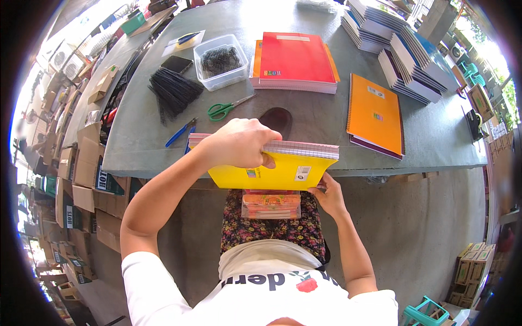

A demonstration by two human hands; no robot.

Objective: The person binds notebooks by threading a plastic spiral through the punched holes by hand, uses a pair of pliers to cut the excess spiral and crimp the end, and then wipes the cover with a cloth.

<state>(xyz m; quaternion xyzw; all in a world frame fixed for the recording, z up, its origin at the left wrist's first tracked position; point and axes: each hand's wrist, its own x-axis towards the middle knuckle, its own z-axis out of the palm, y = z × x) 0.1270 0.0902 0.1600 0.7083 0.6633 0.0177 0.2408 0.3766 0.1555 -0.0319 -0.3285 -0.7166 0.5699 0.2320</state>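
Observation:
A thick notebook block with a yellow cover is tilted up at the table's near edge, its page edges facing upward. My left hand is closed over its top edge, thumb on the yellow cover and fingers behind. Lower down, my right hand grips the right bottom corner, some fingers hidden behind it. Just beyond the block lies a dark brown oval object, partly covered. Green-handled scissors and blue-handled pliers rest near my left hand. Below the block, a clear-wrapped orange package sits at my lap.
On the grey table lie black binding coils, a clear tub of black coils, a stack of red-covered notebooks and orange spiral notebooks. Stacked notebooks stand far right. Cardboard boxes crowd the left.

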